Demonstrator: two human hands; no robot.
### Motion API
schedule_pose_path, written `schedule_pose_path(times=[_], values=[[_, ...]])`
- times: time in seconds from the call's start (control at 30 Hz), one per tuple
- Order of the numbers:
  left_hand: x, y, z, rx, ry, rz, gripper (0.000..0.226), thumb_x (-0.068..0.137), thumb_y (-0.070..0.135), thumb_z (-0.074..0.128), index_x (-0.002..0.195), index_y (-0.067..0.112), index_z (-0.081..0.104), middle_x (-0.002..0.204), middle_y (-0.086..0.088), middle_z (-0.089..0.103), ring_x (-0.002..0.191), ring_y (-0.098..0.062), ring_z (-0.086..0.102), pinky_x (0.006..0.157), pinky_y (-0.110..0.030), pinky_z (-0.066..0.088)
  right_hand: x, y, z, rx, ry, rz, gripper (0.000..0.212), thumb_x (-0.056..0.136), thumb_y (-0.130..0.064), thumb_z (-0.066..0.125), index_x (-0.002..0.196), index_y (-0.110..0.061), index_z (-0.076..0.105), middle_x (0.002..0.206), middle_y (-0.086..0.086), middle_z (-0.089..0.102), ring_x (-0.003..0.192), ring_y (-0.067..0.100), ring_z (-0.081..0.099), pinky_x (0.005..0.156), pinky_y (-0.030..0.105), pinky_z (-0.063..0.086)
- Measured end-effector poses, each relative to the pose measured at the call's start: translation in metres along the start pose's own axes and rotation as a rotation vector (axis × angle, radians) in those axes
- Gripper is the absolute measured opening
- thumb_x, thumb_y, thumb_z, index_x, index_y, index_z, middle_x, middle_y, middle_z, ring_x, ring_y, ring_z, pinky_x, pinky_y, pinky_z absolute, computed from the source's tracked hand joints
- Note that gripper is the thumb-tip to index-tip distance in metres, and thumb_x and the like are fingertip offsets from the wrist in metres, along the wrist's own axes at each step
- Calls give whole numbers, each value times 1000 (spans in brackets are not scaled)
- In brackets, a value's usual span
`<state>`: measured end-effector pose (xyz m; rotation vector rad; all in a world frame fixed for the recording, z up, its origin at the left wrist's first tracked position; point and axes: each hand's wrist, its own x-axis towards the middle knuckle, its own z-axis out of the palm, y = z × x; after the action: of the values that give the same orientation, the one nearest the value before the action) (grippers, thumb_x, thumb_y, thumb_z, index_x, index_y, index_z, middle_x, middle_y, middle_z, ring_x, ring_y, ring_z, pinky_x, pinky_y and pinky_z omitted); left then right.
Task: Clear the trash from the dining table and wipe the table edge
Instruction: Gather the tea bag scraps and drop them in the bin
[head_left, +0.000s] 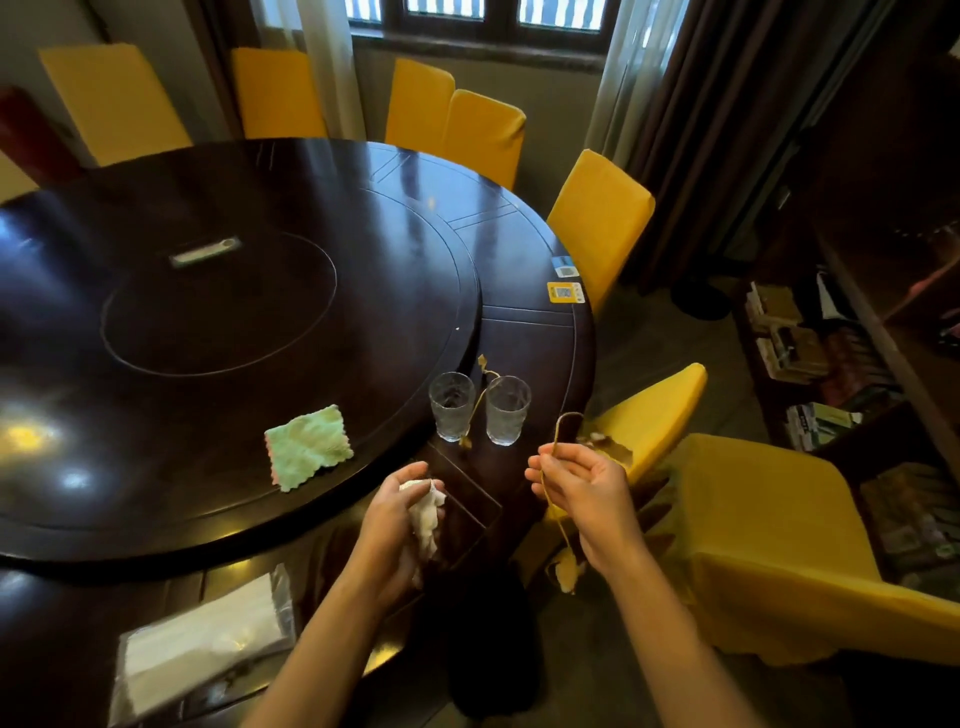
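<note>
My left hand (395, 514) is closed on a crumpled white tissue (423, 512) at the near edge of the round dark dining table (535, 332). To its right, off the table edge, my right hand (576, 486) pinches a thin yellow-brown stem (553, 486) that loops above the fingers and hangs down to a yellowish leaf (566, 574). Another stem with dry leaves (480, 400) lies on the table between two clear glasses (451, 405) (507, 409). A green cloth (307, 447) lies flat on the raised turntable, left of the glasses.
A clear bag of white napkins (202, 649) lies on the table's near left edge. Yellow-covered chairs (602, 223) ring the table, two close on my right (769, 540). A dark bag or bin (483, 639) stands below my hands. Stickers (565, 292) mark the right rim. Shelves with books stand far right.
</note>
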<state>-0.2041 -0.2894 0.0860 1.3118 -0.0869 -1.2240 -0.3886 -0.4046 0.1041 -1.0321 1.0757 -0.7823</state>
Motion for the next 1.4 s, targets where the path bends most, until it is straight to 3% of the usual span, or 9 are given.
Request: schedule_pose_path(times=[0.13, 0.33, 0.57, 0.8, 0.97, 1.2, 1.4], values=[[0, 0, 13, 26, 2, 6, 27, 96, 7, 55, 122, 14, 59, 89, -6, 75, 61, -14, 67, 47, -29, 49, 15, 2, -12, -36, 6, -8, 18, 97, -5, 64, 112, -15, 68, 96, 9, 79, 91, 19, 77, 77, 30, 62], [7, 2, 15, 9, 24, -5, 27, 98, 5, 51, 125, 8, 56, 94, -13, 69, 68, -23, 63, 60, -35, 49, 40, 19, -3, -1, 80, 75, 10, 98, -16, 65, 107, -14, 71, 96, 5, 79, 91, 18, 77, 74, 26, 61], [39, 15, 10, 72, 33, -21, 23, 101, 6, 49, 122, 10, 57, 90, -11, 70, 60, -18, 63, 58, -34, 47, 71, 56, 34, 68, 171, 197, 15, 100, -17, 63, 112, -12, 70, 98, 7, 77, 87, 15, 76, 72, 26, 61], [84, 25, -5, 67, -27, -94, 27, 97, 8, 55, 124, 12, 59, 92, -11, 74, 69, -23, 67, 64, -39, 53, 112, 79, 75, 281, 283, 359, 13, 96, -11, 66, 109, -13, 67, 110, 10, 71, 104, 23, 68, 87, 36, 58], [111, 31, -15, 88, -60, -127, 28, 97, 9, 54, 125, 14, 58, 90, -9, 75, 70, -23, 66, 60, -37, 50, 140, 90, 97, 389, 339, 440, 34, 100, -8, 60, 134, -6, 58, 127, 12, 63, 117, 24, 57, 100, 41, 50], [131, 34, -23, 139, -114, -164, 26, 100, 9, 51, 125, 15, 58, 93, -8, 75, 69, -20, 66, 55, -31, 50, 160, 102, 119, 354, 371, 482, 26, 95, -15, 68, 121, -15, 67, 111, -2, 67, 101, 13, 61, 72, 28, 50], [138, 34, -28, 142, -123, -197, 26, 101, 8, 49, 125, 13, 58, 92, -8, 75, 68, -20, 66, 57, -32, 51, 168, 108, 128, 338, 385, 444, 15, 92, -17, 73, 106, -23, 74, 98, -6, 70, 86, 7, 61, 75, 27, 50]])
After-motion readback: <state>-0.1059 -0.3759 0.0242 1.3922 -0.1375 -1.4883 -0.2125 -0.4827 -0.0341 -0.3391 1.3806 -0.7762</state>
